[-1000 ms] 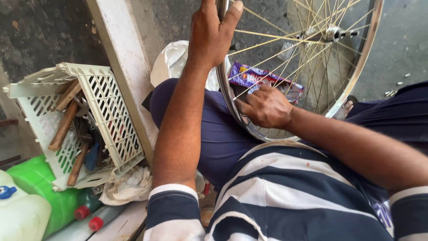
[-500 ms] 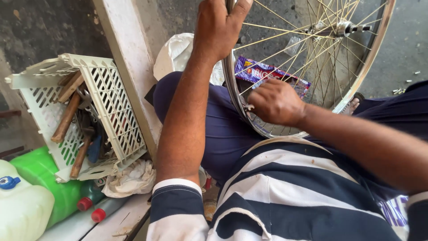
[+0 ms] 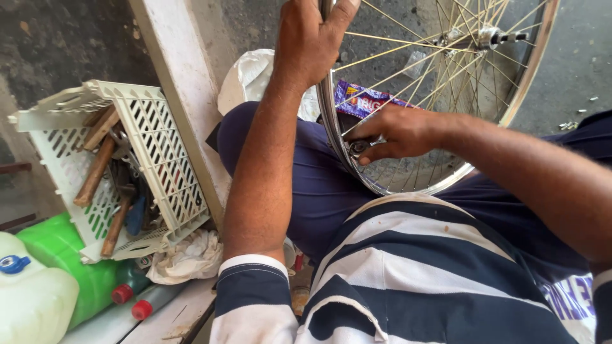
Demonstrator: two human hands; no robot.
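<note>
A spoked bicycle wheel (image 3: 532, 70) with a shiny metal rim stands upright on my lap. My left hand (image 3: 309, 41) grips the top of the rim, fingers wrapped over it. My right hand (image 3: 398, 130) reaches in among the spokes at the lower left of the rim and pinches a small round metal tool (image 3: 357, 148) against a spoke end. The hub (image 3: 488, 35) with its axle shows at the upper right.
A white plastic crate (image 3: 162, 153) at the left holds wooden-handled tools. Below it lie a green bottle (image 3: 70, 267), a white jug (image 3: 32, 299) and a crumpled cloth (image 3: 188, 255). A pale concrete post (image 3: 175, 83) stands between crate and knee. A purple wrapper (image 3: 363, 100) lies behind the wheel.
My right hand has slid down along the rim to a lower spoke. The view has shifted slightly, and my left hand keeps its hold on the rim's top.
</note>
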